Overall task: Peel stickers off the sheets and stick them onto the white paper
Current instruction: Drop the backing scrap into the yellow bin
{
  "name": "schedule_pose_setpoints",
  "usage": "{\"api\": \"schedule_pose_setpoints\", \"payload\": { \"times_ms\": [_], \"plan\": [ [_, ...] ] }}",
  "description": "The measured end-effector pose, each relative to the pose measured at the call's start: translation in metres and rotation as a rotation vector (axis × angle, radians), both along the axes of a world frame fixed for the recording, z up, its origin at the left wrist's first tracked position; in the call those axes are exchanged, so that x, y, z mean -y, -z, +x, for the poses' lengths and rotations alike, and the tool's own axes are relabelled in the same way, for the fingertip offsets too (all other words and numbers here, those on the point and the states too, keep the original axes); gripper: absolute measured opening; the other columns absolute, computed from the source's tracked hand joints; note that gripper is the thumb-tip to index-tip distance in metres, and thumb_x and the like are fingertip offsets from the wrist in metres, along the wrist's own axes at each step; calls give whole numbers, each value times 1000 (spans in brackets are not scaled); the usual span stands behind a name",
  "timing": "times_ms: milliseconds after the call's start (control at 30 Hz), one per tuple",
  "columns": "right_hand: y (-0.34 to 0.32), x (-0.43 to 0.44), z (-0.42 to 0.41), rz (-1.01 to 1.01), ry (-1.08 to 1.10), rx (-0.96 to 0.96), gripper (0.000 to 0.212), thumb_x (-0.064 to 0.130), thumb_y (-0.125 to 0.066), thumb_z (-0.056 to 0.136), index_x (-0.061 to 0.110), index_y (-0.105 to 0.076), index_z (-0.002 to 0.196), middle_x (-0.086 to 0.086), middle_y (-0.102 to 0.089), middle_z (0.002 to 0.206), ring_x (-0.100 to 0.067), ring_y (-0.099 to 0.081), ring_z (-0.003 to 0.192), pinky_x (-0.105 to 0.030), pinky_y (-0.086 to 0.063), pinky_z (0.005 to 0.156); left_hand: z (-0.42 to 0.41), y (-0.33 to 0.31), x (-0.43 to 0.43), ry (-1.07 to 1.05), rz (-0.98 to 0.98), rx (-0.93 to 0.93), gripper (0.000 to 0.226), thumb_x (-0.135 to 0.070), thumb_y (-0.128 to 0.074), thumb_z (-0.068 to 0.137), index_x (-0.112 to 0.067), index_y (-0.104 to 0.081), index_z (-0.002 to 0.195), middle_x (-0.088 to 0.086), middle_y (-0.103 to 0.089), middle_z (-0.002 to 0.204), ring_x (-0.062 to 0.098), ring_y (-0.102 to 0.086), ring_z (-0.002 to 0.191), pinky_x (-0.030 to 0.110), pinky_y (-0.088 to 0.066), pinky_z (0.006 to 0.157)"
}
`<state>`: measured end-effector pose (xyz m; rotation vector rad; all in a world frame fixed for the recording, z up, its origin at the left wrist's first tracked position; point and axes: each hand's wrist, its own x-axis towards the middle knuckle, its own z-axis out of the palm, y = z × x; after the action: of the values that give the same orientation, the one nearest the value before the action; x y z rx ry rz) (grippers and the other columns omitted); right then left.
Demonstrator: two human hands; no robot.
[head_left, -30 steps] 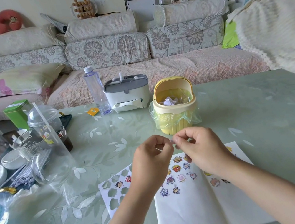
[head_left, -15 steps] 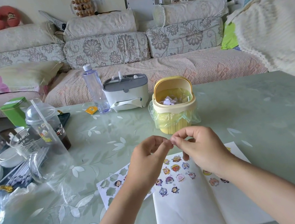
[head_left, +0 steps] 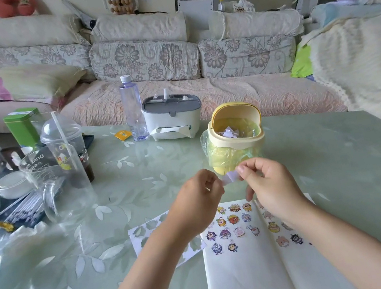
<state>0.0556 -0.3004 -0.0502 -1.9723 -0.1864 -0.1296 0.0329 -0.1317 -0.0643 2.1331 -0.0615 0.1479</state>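
Left hand [head_left: 197, 201] and right hand [head_left: 273, 187] each pinch the small white sticker scrap [head_left: 230, 177], raised over the flat white paper sheet [head_left: 246, 276]; presumably peeling sticker from backing.

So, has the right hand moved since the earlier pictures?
Yes, slightly: the right hand drew rightward off the left hand, its fingers now overlapping the base of the yellow bin.
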Motion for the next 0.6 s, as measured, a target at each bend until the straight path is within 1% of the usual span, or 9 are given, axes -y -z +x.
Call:
{"api": "schedule_pose_setpoints", "payload": {
  "times_ms": [100,133,233,300,367,433,467,533,600],
  "plan": [
    [0,-2,15,26,68,23,14,26,-60,97,27,-69,86,-10,-71,72,-13,-55,49,-28,-42,54,4,-2,-7,-17,15,-7,12,-31,-45,97,-27,-52,88,-6,-69,90,18,-65,79,44,-55,78],
    [-2,-2,21,26,91,47,15,26,-61,97,26,-69,84,-11,-70,72,-14,-55,49,-30,-42,54,5,-3,-10,-29,8,-1,13,-32,-45,97,-25,-52,88,-5,-69,90,20,-66,79,44,-55,78],
    [-17,-4,47,23,183,147,19,19,-61,97,25,-69,80,3,-72,71,-13,-53,41,-27,-44,50,11,-5,-16,-62,-34,12,15,-35,-49,95,-23,-53,87,-1,-70,89,24,-67,80,41,-55,77],
    [-29,-6,70,-57,252,223,21,22,-63,94,28,-68,75,9,-73,72,-13,-58,42,-25,-48,52,14,-5,-18,-71,-67,17,16,-36,-51,95,-23,-53,86,-3,-68,88,24,-67,82,37,-52,75],
    [-38,-7,93,-205,309,273,16,29,-65,89,30,-70,73,13,-73,74,-14,-67,59,-29,-54,61,15,-5,-19,-71,-87,27,19,-38,-53,94,-22,-54,84,-6,-66,87,22,-67,83,33,-48,70],
    [-45,-7,110,-364,310,267,7,31,-68,86,30,-74,81,13,-73,81,-12,-69,79,-31,-56,74,15,-7,-19,-71,-99,27,20,-39,-54,94,-21,-56,84,-6,-66,87,20,-67,82,28,-45,65],
    [-48,-7,116,-402,287,248,5,30,-70,84,30,-75,86,13,-73,85,-11,-69,86,-32,-55,80,15,-7,-19,-72,-111,22,19,-36,-54,94,-20,-57,84,-6,-67,87,20,-67,80,25,-44,61],
    [-51,-6,121,-445,247,218,8,28,-72,83,31,-75,90,13,-73,90,-12,-69,91,-31,-54,85,15,-8,-19,-77,-145,13,17,-30,-53,94,-17,-59,85,-5,-68,83,18,-65,73,17,-40,51],
    [-51,-6,117,-475,215,233,8,26,-71,85,32,-75,89,14,-73,94,-14,-69,91,-33,-54,86,15,-9,-19,-81,-180,2,17,-28,-52,95,-17,-61,85,-3,-68,82,12,-63,66,13,-37,47]
  ]
}}
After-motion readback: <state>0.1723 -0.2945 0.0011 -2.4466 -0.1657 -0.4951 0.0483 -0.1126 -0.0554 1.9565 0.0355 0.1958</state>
